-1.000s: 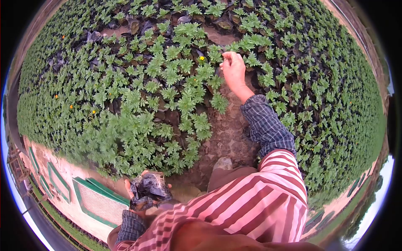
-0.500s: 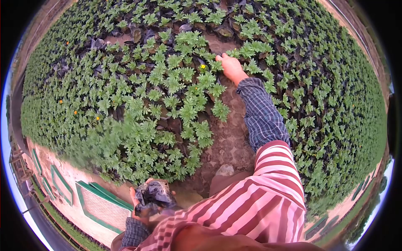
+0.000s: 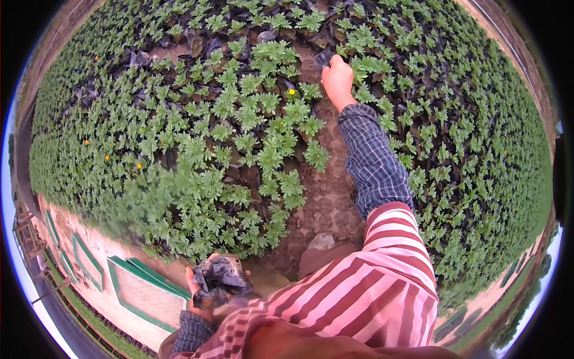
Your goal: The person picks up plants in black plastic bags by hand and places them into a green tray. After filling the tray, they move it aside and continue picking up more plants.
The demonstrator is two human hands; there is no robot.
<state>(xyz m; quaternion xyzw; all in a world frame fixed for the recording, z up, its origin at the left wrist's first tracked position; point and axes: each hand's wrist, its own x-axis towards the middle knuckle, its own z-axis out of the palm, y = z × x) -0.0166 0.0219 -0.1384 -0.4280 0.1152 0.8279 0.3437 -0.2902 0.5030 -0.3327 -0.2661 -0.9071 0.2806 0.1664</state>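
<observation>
My right hand (image 3: 338,79) reaches out over a bare strip of soil between the plants. Its fingers are closed on a thin, crumpled black plastic bag (image 3: 324,58), which sticks out beyond the fingertips. Low in the view, close to my body, my left hand (image 3: 192,286) is wrapped round a bundle of crumpled black plastic bags (image 3: 221,276) with soil on them. Whether the bundle has anything inside cannot be made out. Leafy green seedlings (image 3: 272,152) in black bags stand just left of my right arm, one with a yellow flower (image 3: 292,92).
More seedlings (image 3: 442,173) in black bags spread to the right. A trodden soil path (image 3: 323,197) runs up between the two beds. Green-framed mesh panels (image 3: 149,293) lean at the lower left. A pale stone (image 3: 323,242) lies near my leg.
My right hand has shifted slightly up and to the right, away from the seedlings on the left. The black bag now shows clearly at its fingers. My left hand stays in place.
</observation>
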